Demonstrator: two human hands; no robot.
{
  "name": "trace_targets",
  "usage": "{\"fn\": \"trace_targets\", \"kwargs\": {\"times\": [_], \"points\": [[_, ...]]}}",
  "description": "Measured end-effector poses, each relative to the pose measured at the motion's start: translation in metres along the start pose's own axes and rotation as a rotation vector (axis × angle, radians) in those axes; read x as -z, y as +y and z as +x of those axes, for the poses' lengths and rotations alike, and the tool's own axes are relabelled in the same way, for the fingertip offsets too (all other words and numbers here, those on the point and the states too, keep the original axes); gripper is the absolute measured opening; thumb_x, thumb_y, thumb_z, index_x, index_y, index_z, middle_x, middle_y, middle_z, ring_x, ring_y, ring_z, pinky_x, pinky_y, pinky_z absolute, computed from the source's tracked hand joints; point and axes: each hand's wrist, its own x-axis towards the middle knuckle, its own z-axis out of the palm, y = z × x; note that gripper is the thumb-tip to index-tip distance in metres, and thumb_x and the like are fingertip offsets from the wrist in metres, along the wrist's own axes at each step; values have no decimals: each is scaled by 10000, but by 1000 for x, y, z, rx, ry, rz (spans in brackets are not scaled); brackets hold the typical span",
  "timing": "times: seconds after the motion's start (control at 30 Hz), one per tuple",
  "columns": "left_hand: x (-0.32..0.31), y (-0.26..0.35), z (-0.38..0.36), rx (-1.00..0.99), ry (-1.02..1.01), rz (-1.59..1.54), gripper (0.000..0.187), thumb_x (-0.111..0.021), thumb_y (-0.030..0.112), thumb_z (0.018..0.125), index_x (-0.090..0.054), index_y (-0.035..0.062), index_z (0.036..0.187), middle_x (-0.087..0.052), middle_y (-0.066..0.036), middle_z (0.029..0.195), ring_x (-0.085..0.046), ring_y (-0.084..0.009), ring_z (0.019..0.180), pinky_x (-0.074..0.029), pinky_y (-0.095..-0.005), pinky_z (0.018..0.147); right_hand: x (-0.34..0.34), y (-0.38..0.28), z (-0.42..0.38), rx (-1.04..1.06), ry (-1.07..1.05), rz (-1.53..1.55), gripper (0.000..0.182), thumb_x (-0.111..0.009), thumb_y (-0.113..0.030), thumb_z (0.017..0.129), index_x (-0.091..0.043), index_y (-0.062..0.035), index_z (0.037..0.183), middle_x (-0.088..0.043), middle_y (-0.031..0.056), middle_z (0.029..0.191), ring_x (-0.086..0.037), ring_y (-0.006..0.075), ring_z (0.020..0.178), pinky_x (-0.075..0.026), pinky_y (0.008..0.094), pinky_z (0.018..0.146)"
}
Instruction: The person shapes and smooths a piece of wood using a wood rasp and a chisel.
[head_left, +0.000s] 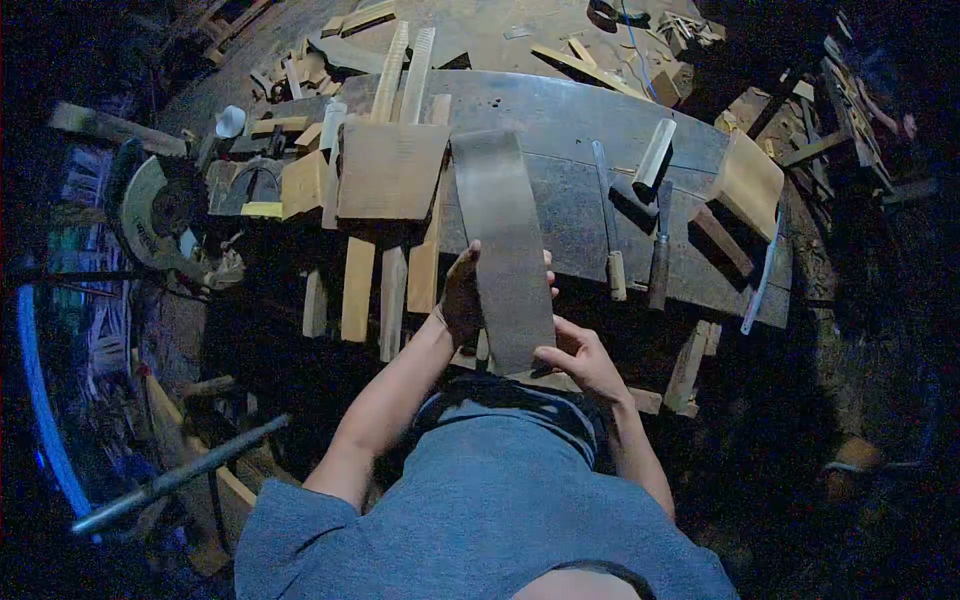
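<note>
A long, flat, dull grey strip (508,245) slopes from the dark counter (570,215) edge down toward the person's lap. The left hand (462,297) has its fingers wrapped round the strip's left edge; the right hand (577,357) pinches its lower end.

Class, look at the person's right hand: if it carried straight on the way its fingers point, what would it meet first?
The right hand points up-left and already touches the long grey strip; that strip comes first.

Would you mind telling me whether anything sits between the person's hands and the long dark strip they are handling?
Nothing visible does. The left hand already grips the dark strip along its left edge, and the right hand touches its near end. The wood pieces lie off to the left.
</note>
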Motion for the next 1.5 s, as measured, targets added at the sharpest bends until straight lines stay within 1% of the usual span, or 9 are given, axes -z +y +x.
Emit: {"fn": "trace_targets", "kwargs": {"times": [0.23, 0.4, 0.47, 0.6, 0.97, 1.17, 1.23, 1.27, 1.5], "points": [[29, 5, 10, 60, 82, -167, 777, -476, 625, 858, -421, 21, 1343, -561, -238, 1182, -610, -384, 1011, -495, -538, 887, 10, -3, 2, -204, -127, 49, 423, -566, -196, 942, -499, 7, 1307, -662, 97, 1042, -656, 146, 774, -537, 273, 730], [30, 9, 18, 252, 412, 132, 501, -500, 513, 913, -590, 75, 1140, -674, -109, 1005, -684, -211, 830, -586, -376, 723, 57, 19, 27, -26, 484, -187, 390, -572, -183, 929, -534, -3, 1272, -648, 121, 996, -644, 194, 803, -520, 315, 726], [43, 7, 15, 319, 455, 147, 490, -519, 506, 905, -591, 79, 1134, -668, -117, 1019, -681, -225, 843, -582, -385, 744, 78, 34, 38, 134, 835, -1023, 478, -617, -172, 878, -491, -27, 1315, -562, 160, 1107, -584, 301, 955, -484, 383, 826], [42, -2, -4, 351, 516, 133, 534, -562, 506, 876, -572, 58, 1167, -642, -168, 1061, -666, -284, 896, -566, -421, 792, 94, 52, 64, 118, 846, -1243, 679, -670, -169, 822, -348, -76, 1413, -485, 156, 1123, -492, 364, 1043, -443, 437, 882], [40, 2, -26, 260, 189, -212, 695, -496, 368, 849, -306, 2, 1409, -499, -272, 1264, -615, -358, 972, -532, -461, 840, 111, 60, 63, 73, 802, -1157, 513, -578, -183, 800, -476, -30, 1279, -530, 211, 979, -569, 407, 830, -477, 495, 717], [43, 7, -29, 283, 190, -254, 685, -462, 379, 863, -296, 14, 1418, -489, -292, 1263, -614, -377, 937, -536, -477, 805, 59, 22, 45, -96, 723, -988, 462, -444, -233, 953, -396, -258, 1412, -584, 223, 890, -587, 399, 796, -464, 462, 723], [43, 10, -29, 299, 189, -264, 657, -439, 388, 889, -309, 11, 1411, -485, -298, 1262, -614, -387, 939, -539, -484, 789, 41, 27, 41, -32, 658, -931, 439, -465, -195, 945, -450, -253, 1380, -583, 204, 876, -593, 380, 818, -467, 444, 742], [44, 12, -30, 301, 190, -262, 657, -439, 388, 889, -309, 11, 1411, -485, -298, 1262, -614, -387, 939, -539, -484, 789, 34, 33, 41, 47, 617, -938, 470, -498, -220, 921, -440, -354, 1368, -566, 166, 828, -594, 385, 742, -487, 484, 671], [32, 24, -26, 408, 275, -233, 616, -412, 424, 923, -376, 4, 1373, -531, -296, 1208, -629, -413, 924, -544, -500, 766, 42, 46, 80, -87, 616, -1016, 523, -529, -140, 862, -474, -329, 1347, -592, 193, 835, -612, 395, 806, -487, 500, 722]]}}
